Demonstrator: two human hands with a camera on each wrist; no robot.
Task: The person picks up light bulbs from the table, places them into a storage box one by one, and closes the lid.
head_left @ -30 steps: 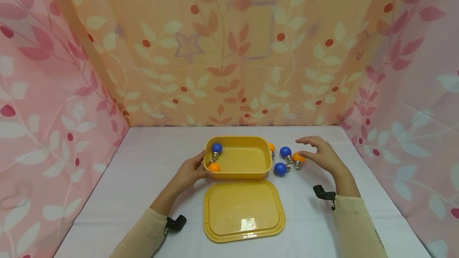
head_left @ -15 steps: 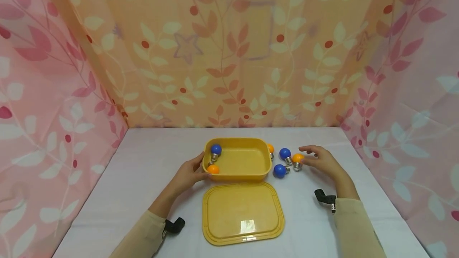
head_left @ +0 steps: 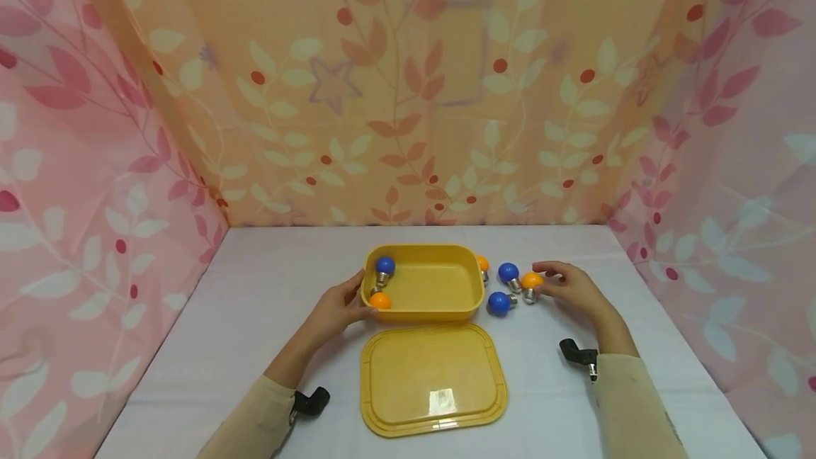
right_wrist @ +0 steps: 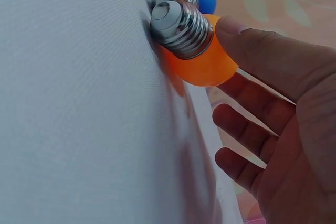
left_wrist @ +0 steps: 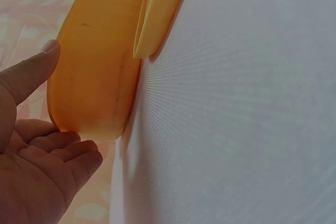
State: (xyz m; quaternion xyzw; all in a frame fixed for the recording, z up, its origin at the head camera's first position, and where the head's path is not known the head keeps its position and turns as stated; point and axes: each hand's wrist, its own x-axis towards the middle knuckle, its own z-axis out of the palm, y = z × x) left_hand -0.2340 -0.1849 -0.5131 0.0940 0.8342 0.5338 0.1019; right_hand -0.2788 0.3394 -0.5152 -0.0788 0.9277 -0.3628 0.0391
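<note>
My left hand point(head_left: 336, 308) holds the left end of a yellow plastic box point(head_left: 440, 316). In the left wrist view, its thumb lies against the long wall of the box point(left_wrist: 100, 77) and the fingers curl at the end. Inside the box are a blue light bulb point(head_left: 385, 265) and an orange light bulb point(head_left: 380, 300). To the right, my right hand point(head_left: 571, 289) pinches another orange light bulb point(head_left: 532, 282) between thumb and index finger. That orange bulb point(right_wrist: 202, 69) rests low by the tablecloth, metal base towards the camera; the other fingers are loosely bent.
Two blue light bulbs point(head_left: 508, 273) point(head_left: 499, 303) lie between the box and my right hand. One more orange bulb point(head_left: 482, 263) is partly hidden behind the box's right end. A yellow lid point(head_left: 433, 380) lies in front of the box. Floral cloth point(head_left: 408, 91) hangs around the white table.
My right hand has lowered onto the orange bulb and its thumb and index finger have closed around it. The left hand stays at the box.
</note>
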